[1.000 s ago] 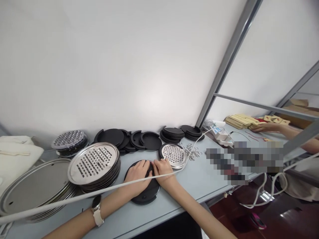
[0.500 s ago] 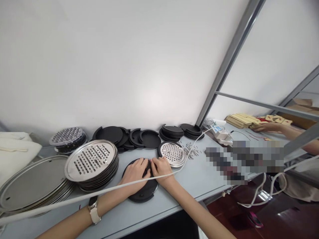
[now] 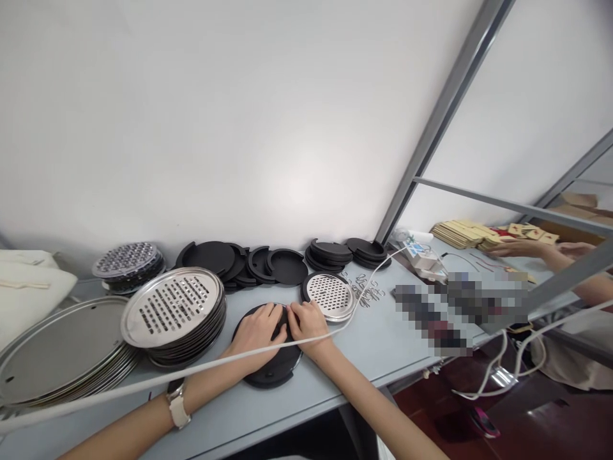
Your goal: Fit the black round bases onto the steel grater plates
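A round black holder (image 3: pixel 272 370) lies flat near the table's front edge. My left hand (image 3: pixel 257 335) rests across its top, closed around its upper part, with a watch on the wrist. Beside it my right hand (image 3: pixel 309 324) grips the holder's upper right rim with bent fingers. What lies under both palms is hidden. Just right of my right hand sits a perforated metal disc (image 3: pixel 330 295) with a black holder edge around its left side. Small metal hooks (image 3: pixel 368 291) are scattered to the right of that disc.
Stacks of metal graters (image 3: pixel 175 306) and large oval plates (image 3: pixel 64 345) stand at left. Black holders (image 3: pixel 287 267) line the wall. A white cable (image 3: pixel 201 367) crosses over my forearms. A metal post (image 3: pixel 443 115) rises at right; beyond it are another person's hands (image 3: pixel 522 248).
The whole view has shifted slightly. Both my hands keep their place on the black holder. At the far right, more of the other person's second hand now shows.
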`<state>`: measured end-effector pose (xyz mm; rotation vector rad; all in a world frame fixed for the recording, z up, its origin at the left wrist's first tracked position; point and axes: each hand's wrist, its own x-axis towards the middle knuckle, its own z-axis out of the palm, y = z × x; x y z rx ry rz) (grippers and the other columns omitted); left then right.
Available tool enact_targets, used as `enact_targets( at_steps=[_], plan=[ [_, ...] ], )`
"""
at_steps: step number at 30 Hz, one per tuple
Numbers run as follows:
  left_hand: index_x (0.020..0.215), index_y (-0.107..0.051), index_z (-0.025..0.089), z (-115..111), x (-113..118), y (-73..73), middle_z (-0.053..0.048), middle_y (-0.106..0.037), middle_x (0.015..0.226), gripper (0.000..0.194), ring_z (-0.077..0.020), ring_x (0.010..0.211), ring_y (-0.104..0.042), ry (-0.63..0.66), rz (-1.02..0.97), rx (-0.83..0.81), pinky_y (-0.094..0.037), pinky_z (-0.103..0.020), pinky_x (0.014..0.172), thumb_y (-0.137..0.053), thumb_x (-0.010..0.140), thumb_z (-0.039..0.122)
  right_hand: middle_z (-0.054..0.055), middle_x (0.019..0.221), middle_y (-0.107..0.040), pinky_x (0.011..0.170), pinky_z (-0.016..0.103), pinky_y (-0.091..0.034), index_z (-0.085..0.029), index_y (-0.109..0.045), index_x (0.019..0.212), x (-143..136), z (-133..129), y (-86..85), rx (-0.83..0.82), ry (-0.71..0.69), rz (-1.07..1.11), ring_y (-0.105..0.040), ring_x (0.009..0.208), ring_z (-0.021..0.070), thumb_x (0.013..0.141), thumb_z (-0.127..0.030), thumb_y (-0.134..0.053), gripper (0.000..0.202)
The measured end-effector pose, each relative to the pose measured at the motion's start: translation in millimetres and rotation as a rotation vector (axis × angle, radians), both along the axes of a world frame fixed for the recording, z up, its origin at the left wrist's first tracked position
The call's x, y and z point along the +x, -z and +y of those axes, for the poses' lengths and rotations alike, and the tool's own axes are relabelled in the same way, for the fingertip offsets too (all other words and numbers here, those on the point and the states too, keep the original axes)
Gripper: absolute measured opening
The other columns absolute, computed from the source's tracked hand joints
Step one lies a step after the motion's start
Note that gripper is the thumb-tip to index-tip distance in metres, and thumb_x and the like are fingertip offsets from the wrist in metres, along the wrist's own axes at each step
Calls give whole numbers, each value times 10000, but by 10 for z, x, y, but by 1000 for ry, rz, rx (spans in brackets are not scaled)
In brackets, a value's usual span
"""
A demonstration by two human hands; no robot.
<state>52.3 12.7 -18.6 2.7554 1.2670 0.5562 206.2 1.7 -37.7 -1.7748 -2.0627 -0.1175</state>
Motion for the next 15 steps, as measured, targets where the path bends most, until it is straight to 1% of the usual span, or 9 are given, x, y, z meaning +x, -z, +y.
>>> enact_targets(
  at_steps=[5, 10, 15],
  plan=[
    [974, -526, 200, 4, -4, 28, -37, -582, 918, 96, -201, 842, -572, 2, 10, 10, -444, -310, 700, -480, 893, 221, 32, 625, -607, 721, 299, -263, -177, -582, 696, -10, 3, -16, 1, 4, 4, -515, 631, 157, 962, -199, -407, 319],
    [992, -524, 194, 16, -8, 43, -38, -581, 926, 112, -214, 861, -570, 11, 20, 40, -452, -327, 715, -478, 891, 207, 30, 625, -613, 728, 299, -264, -181, -582, 685, -19, -8, -17, 7, 8, 13, -521, 644, 160, 959, -204, -416, 322],
    [961, -522, 201, 9, 0, 19, -33, -575, 910, 89, -202, 838, -573, 0, 15, 6, -443, -309, 691, -484, 880, 201, 31, 625, -600, 733, 299, -269, -181, -581, 691, -21, -18, -9, 17, 24, 18, -512, 639, 160, 964, -208, -404, 327]
  ],
)
